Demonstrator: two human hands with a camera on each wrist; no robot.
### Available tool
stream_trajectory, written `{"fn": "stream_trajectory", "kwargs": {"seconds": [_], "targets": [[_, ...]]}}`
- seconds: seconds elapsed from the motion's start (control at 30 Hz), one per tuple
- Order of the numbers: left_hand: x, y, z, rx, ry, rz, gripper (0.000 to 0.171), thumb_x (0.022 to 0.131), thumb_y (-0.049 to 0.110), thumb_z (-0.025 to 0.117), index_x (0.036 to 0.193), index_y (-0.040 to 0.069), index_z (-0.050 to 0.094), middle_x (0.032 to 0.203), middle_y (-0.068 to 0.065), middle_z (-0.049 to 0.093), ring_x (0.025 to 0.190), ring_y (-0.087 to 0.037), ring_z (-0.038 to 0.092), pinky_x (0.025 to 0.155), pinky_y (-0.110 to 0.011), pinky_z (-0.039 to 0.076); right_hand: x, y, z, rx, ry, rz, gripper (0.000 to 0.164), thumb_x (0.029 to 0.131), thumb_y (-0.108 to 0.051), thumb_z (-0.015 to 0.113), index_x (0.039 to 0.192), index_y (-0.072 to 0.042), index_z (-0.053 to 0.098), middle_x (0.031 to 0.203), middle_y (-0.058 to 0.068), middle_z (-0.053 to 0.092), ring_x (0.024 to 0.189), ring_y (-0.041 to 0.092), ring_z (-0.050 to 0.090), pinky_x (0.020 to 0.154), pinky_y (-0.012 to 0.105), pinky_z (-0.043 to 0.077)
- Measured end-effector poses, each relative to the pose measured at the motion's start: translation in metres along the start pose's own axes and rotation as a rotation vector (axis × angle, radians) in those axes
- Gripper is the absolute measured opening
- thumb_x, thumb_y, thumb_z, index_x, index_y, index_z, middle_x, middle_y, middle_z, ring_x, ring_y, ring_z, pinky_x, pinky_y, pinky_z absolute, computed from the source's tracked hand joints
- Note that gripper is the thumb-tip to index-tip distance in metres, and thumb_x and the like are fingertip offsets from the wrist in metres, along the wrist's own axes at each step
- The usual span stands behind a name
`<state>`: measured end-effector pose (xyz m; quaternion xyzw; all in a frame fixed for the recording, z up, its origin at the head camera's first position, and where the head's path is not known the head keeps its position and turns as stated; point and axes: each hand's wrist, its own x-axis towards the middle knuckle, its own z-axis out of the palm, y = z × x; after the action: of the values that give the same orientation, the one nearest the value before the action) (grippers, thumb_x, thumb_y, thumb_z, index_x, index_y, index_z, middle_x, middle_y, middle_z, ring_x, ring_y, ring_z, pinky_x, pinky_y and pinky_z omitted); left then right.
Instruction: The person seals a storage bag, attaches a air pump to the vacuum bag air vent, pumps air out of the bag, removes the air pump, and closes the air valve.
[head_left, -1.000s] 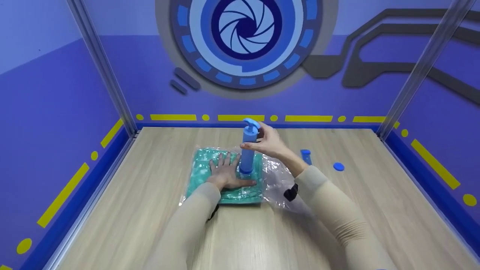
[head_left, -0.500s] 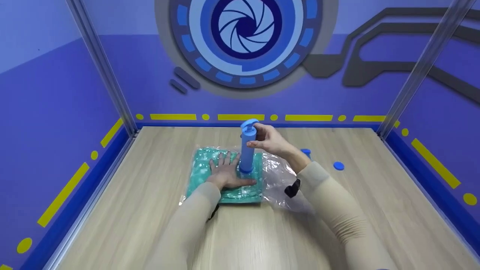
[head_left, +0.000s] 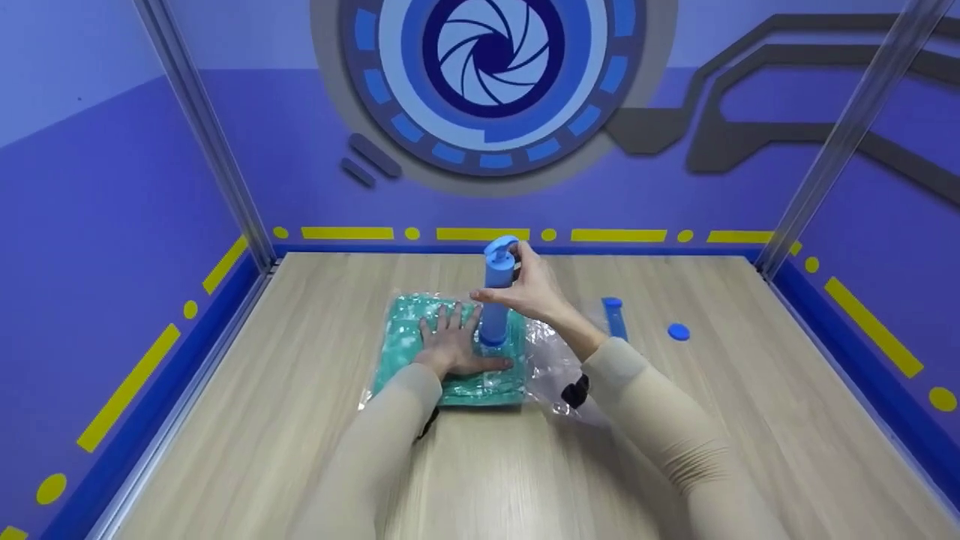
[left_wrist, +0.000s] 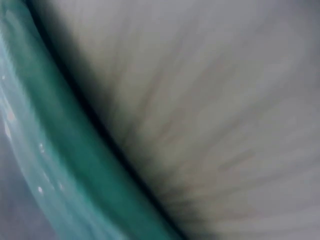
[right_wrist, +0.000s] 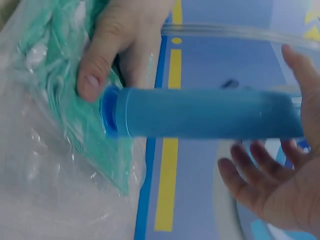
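A blue hand pump [head_left: 496, 274] stands upright on a clear plastic bag [right_wrist: 45, 195] packed with folded green fabric [head_left: 401, 330]. My left hand [head_left: 454, 352] lies spread flat on the bag, thumb just in front of the pump's base. Beside the pump's upper barrel, my right hand [head_left: 536, 289] has its thumb reaching across in front. In the right wrist view, its thumb and fingers are spread either side of the barrel [right_wrist: 200, 114], apart from it; the handle is hidden there. The left wrist view catches only the blurred green edge [left_wrist: 65, 135] of the packed bag.
On the wooden table [head_left: 300, 465], right of the bag, lie a small blue strip-shaped piece [head_left: 614, 319] with a wider end and a round blue cap [head_left: 679, 331]. Slack plastic [head_left: 551, 375] spreads under my right forearm. Patterned blue walls [head_left: 300, 165] enclose the back and sides.
My right hand's thumb drew back toward the right, then reached left across the barrel again. The pump rocked slightly. My left hand stayed flat in place.
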<state>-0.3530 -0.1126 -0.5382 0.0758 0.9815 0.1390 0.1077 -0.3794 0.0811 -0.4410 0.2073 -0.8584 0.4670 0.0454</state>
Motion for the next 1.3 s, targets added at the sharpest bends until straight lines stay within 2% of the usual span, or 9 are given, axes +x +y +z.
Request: {"fn": "stream_trajectory", "kwargs": {"seconds": [0.1,0.2,0.37,0.47,0.57,0.7,0.87,1.03,1.3], "targets": [[-0.001,0.001,0.0,-0.011,0.0,-0.004,0.135,0.082,0.1,0.064,0.183,0.029,0.009,0.192,-0.014,0.005,0.179,-0.046,-0.001,0.138,-0.08,0.001,0.001,0.0,0.005,0.0,0.07,-0.015,0.083,0.083,-0.047,0.1,0.142,-0.008,0.058,0.137,0.016,0.073,0.117,0.035,0.076,0.103,0.054,0.065],[-0.003,0.003,0.0,-0.019,0.002,0.002,0.136,0.081,0.1,0.065,0.183,0.028,0.009,0.192,-0.014,0.006,0.178,-0.047,-0.001,0.138,-0.08,0.001,0.003,0.005,0.005,0.123,0.068,-0.015,0.066,0.086,-0.032,0.1,0.134,-0.007,0.062,0.132,0.014,0.075,0.115,0.03,0.076,0.103,0.051,0.064],[-0.007,0.003,-0.003,-0.052,0.022,0.008,0.133,0.082,0.098,0.068,0.182,0.031,0.012,0.192,-0.014,0.007,0.179,-0.046,-0.001,0.139,-0.079,0.0,0.011,0.017,0.001,0.504,-0.15,-0.013,0.048,0.095,0.002,0.084,0.14,0.003,0.066,0.128,0.009,0.08,0.119,0.021,0.076,0.115,0.045,0.059],[-0.008,0.004,-0.004,-0.068,0.032,0.016,0.131,0.082,0.096,0.07,0.182,0.032,0.014,0.192,-0.014,0.008,0.179,-0.046,-0.001,0.139,-0.078,-0.001,0.014,0.021,-0.001,0.6,-0.286,-0.019,0.049,0.099,0.008,0.076,0.147,0.007,0.064,0.128,0.001,0.083,0.123,0.018,0.077,0.119,0.041,0.058],[-0.008,0.004,-0.004,-0.069,0.032,0.026,0.131,0.082,0.096,0.07,0.182,0.031,0.017,0.192,-0.015,0.008,0.178,-0.047,-0.001,0.139,-0.078,-0.002,0.015,0.021,-0.001,0.591,-0.318,-0.037,0.049,0.101,0.006,0.075,0.149,0.007,0.063,0.13,0.001,0.083,0.128,0.021,0.076,0.121,0.042,0.056],[-0.007,0.002,-0.004,-0.052,0.033,0.023,0.132,0.081,0.097,0.07,0.182,0.03,0.017,0.192,-0.014,0.007,0.178,-0.047,0.0,0.139,-0.079,-0.002,0.014,0.02,0.004,0.546,-0.274,-0.057,0.055,0.099,0.003,0.079,0.151,0.005,0.061,0.143,0.019,0.077,0.136,0.036,0.072,0.126,0.055,0.052],[-0.008,0.0,-0.004,-0.036,0.02,0.012,0.131,0.083,0.096,0.068,0.182,0.027,0.017,0.192,-0.013,0.006,0.179,-0.046,0.001,0.139,-0.078,-0.002,0.009,0.015,0.018,0.343,-0.117,-0.081,0.08,0.088,-0.014,0.095,0.157,-0.005,0.055,0.149,0.02,0.068,0.134,0.04,0.07,0.12,0.061,0.056],[-0.006,0.0,-0.003,-0.043,0.015,0.005,0.13,0.083,0.096,0.068,0.182,0.028,0.018,0.192,-0.014,0.007,0.179,-0.046,0.001,0.139,-0.078,-0.002,0.008,0.012,0.027,0.226,0.03,-0.148,0.066,0.085,-0.02,0.099,0.138,-0.002,0.063,0.131,0.022,0.073,0.114,0.039,0.076,0.106,0.057,0.063],[-0.006,0.001,-0.003,-0.055,0.021,0.01,0.13,0.08,0.098,0.069,0.181,0.031,0.021,0.192,-0.014,0.009,0.179,-0.046,0.0,0.139,-0.079,-0.002,0.009,0.019,0.014,0.33,-0.173,-0.154,0.051,0.102,-0.005,0.08,0.149,0.004,0.063,0.14,0.028,0.075,0.127,0.039,0.077,0.115,0.058,0.061]]}}
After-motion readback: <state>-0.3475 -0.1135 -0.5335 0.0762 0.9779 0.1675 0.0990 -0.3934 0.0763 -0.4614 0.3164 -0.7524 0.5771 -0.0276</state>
